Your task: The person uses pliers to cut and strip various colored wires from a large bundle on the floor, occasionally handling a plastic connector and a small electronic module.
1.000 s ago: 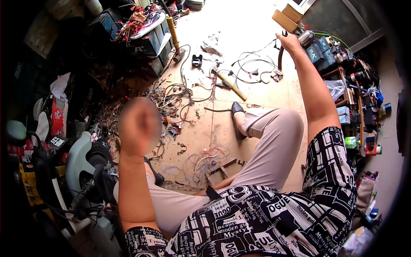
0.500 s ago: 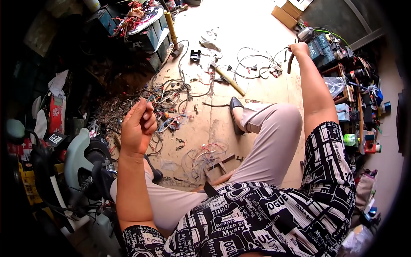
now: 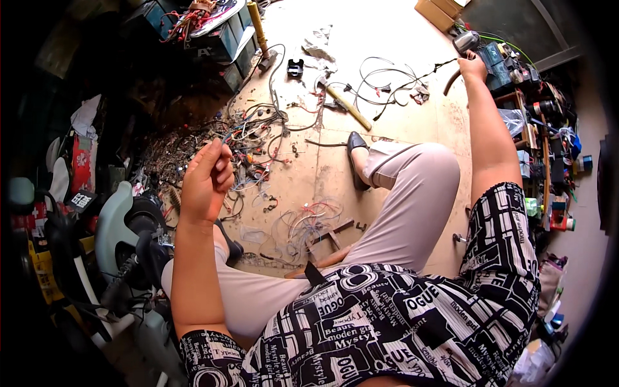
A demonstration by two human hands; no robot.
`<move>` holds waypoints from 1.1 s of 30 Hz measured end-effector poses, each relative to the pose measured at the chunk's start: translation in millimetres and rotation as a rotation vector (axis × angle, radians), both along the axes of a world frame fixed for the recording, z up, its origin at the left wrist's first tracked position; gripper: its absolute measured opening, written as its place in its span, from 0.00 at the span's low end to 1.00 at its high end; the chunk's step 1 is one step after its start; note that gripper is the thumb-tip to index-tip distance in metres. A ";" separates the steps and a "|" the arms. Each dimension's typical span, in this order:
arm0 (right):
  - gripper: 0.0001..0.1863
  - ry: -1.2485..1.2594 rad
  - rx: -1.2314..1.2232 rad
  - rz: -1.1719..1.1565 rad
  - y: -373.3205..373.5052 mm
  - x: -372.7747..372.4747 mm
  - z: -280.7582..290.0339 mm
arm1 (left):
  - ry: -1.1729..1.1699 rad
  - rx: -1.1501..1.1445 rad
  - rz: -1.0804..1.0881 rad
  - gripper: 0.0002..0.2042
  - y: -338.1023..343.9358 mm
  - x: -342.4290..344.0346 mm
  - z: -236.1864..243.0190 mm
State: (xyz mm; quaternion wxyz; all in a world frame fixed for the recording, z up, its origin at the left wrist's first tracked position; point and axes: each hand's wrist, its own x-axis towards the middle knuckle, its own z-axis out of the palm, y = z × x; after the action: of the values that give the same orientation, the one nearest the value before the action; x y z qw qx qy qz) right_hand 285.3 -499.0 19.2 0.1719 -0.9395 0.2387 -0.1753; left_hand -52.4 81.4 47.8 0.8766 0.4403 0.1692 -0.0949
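Observation:
My left hand [image 3: 209,171] is raised over the littered floor at the left, fingers curled and thumb against the index finger; anything pinched there is too small to make out. Behind it lies a tangle of coloured wires and small parts [image 3: 258,142]. At the upper right my right hand [image 3: 471,66] grips a dark curved-handled tool [image 3: 451,82], partly hidden by my fingers. A thin dark cable [image 3: 438,68] runs from beside that hand toward loops of cable [image 3: 377,68] on the floor. A yellow-handled hammer [image 3: 351,113] lies beyond my bent knee.
Dark batteries [image 3: 219,42] are stacked at the back left under red wires. A grey machine [image 3: 113,226] stands beside my left arm. Crowded shelves [image 3: 535,161] line the right side, with cardboard boxes [image 3: 435,11] at the back right. Thin wires [image 3: 316,222] lie between my legs.
My right hand and its tool have moved to the right, dipping and rising again, with the cable now stretched out beside them. My left hand shows slightly higher, its fingers still curled.

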 end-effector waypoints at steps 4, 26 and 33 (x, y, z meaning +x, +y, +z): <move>0.31 0.041 -0.131 -0.087 53.5 -16.5 28.6 | -0.006 0.005 0.009 0.11 1.1 -5.7 3.4; 0.28 1.120 2.246 0.249 318.8 -267.0 14.2 | 0.138 -0.071 -0.055 0.12 -21.1 -27.6 -27.7; 0.26 0.974 1.793 0.565 297.3 -216.5 36.0 | 0.149 -0.337 -0.190 0.10 -50.9 -49.0 -42.1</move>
State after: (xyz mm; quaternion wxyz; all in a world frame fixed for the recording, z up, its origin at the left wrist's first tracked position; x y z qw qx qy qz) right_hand 68.8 -201.6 55.2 0.7229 -0.4592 0.0969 0.5071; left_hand -101.3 30.5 5.6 0.9100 0.2934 0.1731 -0.2363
